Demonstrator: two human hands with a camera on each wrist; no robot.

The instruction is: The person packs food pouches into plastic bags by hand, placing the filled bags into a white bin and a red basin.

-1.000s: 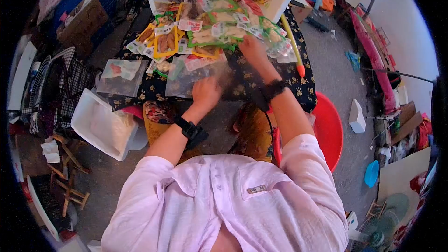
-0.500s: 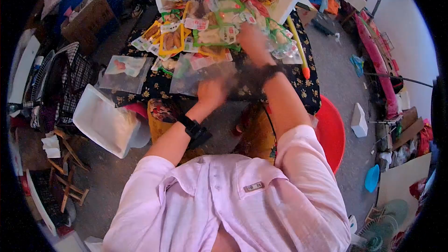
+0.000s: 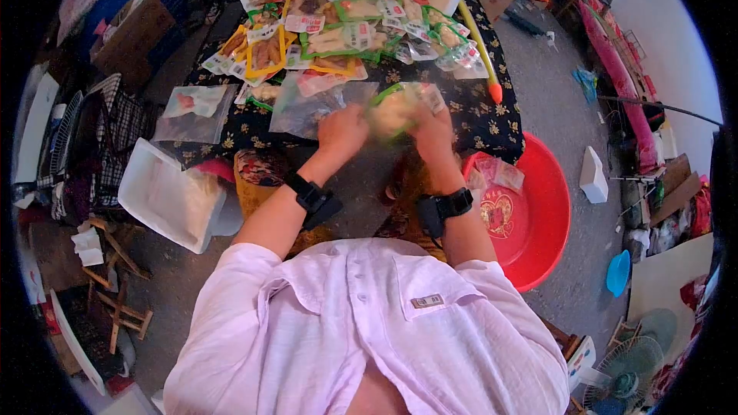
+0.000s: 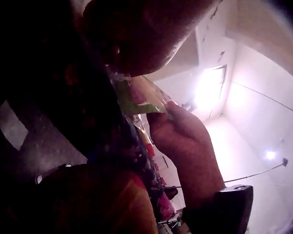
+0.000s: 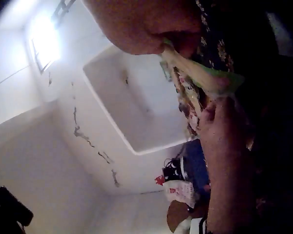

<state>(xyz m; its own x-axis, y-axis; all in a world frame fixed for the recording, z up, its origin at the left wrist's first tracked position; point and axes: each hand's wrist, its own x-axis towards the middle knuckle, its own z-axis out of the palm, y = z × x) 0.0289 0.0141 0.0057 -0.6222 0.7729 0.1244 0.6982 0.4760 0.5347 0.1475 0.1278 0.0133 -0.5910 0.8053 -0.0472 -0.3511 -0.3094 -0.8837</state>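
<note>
Now the right hand (image 3: 435, 137), back from the pile (image 3: 350, 37), pinches a green-edged packet (image 3: 395, 111); left hand (image 3: 342, 135): grip unclear

A green-edged packet (image 3: 394, 111), seemingly pale inside, spans both hands (image 3: 435, 137).

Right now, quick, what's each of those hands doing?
Left hand: closed, holding one edge of a green-edged packet.
Right hand: closed, holding the opposite edge of that same packet.
</note>
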